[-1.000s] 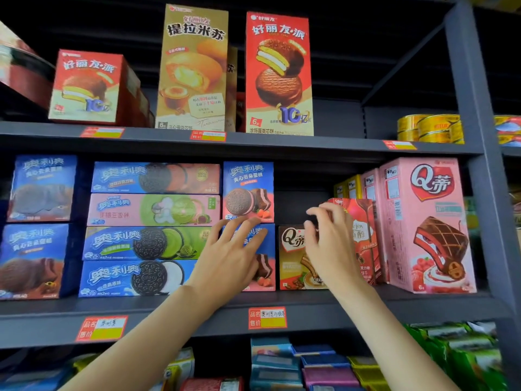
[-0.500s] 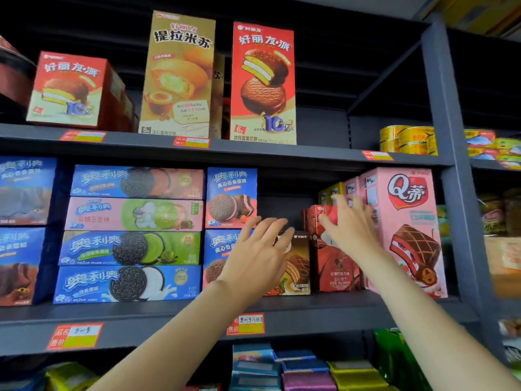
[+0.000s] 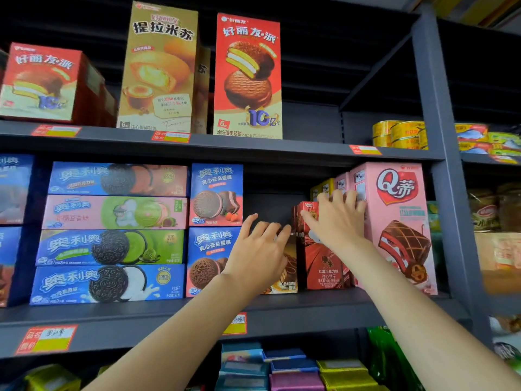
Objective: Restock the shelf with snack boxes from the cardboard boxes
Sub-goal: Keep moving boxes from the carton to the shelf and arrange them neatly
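On the middle shelf (image 3: 310,309) a short brown snack box (image 3: 286,273) stands beside a taller red snack box (image 3: 324,261). My left hand (image 3: 259,249) rests on the brown box's upper front with its fingers spread and relaxed. My right hand (image 3: 338,218) grips the top of the red box, thumb on its front and fingers curled over the top toward the pink boxes behind. A large pink cake box (image 3: 394,221) stands right of the red box and touches it. No cardboard box is in view.
Stacked blue cookie boxes (image 3: 112,249) and two blue cake boxes (image 3: 215,193) fill the shelf's left. Tall red (image 3: 248,74) and gold (image 3: 160,69) pie boxes stand above, with yellow tins (image 3: 400,134) to their right. A grey upright post (image 3: 445,193) bounds the bay.
My right hand moved from the brown box up to the red box's top. My left hand shifted right from the blue cake box onto the brown box.
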The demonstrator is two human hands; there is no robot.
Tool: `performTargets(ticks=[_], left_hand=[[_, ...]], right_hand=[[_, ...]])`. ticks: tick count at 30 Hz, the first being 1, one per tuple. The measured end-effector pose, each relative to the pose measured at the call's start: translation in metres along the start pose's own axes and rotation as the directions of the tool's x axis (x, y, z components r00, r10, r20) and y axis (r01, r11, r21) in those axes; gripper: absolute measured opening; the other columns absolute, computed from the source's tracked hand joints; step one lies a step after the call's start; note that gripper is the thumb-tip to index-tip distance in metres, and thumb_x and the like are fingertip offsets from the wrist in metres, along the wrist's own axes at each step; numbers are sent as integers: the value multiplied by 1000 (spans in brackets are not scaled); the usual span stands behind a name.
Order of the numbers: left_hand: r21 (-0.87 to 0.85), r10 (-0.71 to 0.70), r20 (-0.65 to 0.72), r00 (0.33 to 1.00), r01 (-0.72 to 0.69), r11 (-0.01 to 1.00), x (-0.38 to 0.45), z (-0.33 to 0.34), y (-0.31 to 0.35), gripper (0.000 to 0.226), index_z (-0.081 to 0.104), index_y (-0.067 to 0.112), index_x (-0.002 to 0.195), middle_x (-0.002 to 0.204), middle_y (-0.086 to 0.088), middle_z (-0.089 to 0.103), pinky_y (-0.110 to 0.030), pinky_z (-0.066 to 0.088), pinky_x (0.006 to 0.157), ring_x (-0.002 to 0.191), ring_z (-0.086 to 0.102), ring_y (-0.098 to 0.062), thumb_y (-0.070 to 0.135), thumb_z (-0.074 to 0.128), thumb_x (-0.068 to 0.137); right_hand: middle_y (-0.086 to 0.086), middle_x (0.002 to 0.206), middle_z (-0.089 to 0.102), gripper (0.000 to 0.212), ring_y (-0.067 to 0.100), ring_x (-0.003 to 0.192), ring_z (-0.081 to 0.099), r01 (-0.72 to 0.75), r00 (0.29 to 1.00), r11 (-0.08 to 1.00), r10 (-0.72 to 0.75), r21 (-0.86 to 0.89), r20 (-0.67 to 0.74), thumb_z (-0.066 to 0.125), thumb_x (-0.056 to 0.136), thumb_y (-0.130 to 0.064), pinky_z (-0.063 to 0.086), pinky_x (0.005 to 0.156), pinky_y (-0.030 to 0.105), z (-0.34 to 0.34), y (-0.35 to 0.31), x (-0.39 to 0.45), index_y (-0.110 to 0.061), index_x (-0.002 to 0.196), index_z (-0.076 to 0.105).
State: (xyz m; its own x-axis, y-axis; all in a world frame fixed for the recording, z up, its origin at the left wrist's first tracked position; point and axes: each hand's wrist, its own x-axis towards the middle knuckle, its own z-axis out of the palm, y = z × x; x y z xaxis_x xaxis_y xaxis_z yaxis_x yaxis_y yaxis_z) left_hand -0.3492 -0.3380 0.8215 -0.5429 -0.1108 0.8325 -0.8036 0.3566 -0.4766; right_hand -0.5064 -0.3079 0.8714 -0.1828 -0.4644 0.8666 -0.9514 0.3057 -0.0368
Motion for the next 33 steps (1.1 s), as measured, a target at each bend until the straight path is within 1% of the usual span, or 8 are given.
performTargets(ticks=[4,11,15,19,22,26,30,33], left_hand=[[-2,-10,12,1000,10,1000,1,-2,1,47,70,15,104,92,-1,70,-44,48,92,81,67,-20,29,37,74],[-2,-4,-41,999,4,1000,-2,-9,-3,42,68,14,106,102,-4,68,-44,47,93,90,66,-22,31,62,67],[-26,-1,-184,983,-4,1000,-16,-33,-16,36,66,14,104,111,-5,65,-41,46,93,97,62,-24,26,46,77],[-17,-36,-248,968,33,999,-45,-63,-44,39,64,11,102,111,-8,63,-39,33,91,97,49,-25,21,40,73],[59,-58,-167,984,69,996,-81,-87,-72,41,63,11,103,109,-9,62,-40,31,91,95,51,-27,23,42,70],[63,-112,-70,991,117,991,-144,-126,-112,43,54,14,106,105,-6,63,-39,31,91,83,63,-25,23,33,69],[46,-180,45,983,178,983,-217,-164,-143,45,49,15,108,88,0,62,-38,47,86,65,65,-19,24,31,68],[80,-224,143,964,215,973,-263,-189,-161,48,52,11,112,89,-3,62,-40,40,87,67,65,-21,24,34,69]], right_hand=[[14,138,43,56,35,129,32,4,1000,999,-5,-51,-8,34,95,-53,30,102,46,2,-1,0,-14,133,44],[13,134,43,52,33,125,35,24,995,999,-27,-31,-98,37,95,-50,31,98,44,-10,-11,-9,-13,131,44],[14,121,52,35,35,112,47,145,932,980,-88,138,-351,52,88,-30,39,88,46,-23,-28,-24,-9,115,58],[15,117,54,35,30,107,47,322,836,913,-150,251,-527,41,82,-23,43,81,43,-49,-67,-48,-8,109,58],[15,115,53,37,31,104,49,380,846,881,-209,280,-490,37,81,-25,44,79,43,-69,-104,-72,-8,107,57],[16,108,55,30,31,98,47,378,879,882,-246,281,-409,60,74,-14,45,74,44,-90,-156,-117,-5,103,60],[17,100,58,35,37,86,56,371,912,891,-296,263,-284,74,63,-12,47,67,43,-111,-206,-174,-4,95,63],[17,100,56,35,38,88,56,381,923,875,-344,299,-170,75,63,-10,47,71,45,-123,-236,-213,-5,95,63]])
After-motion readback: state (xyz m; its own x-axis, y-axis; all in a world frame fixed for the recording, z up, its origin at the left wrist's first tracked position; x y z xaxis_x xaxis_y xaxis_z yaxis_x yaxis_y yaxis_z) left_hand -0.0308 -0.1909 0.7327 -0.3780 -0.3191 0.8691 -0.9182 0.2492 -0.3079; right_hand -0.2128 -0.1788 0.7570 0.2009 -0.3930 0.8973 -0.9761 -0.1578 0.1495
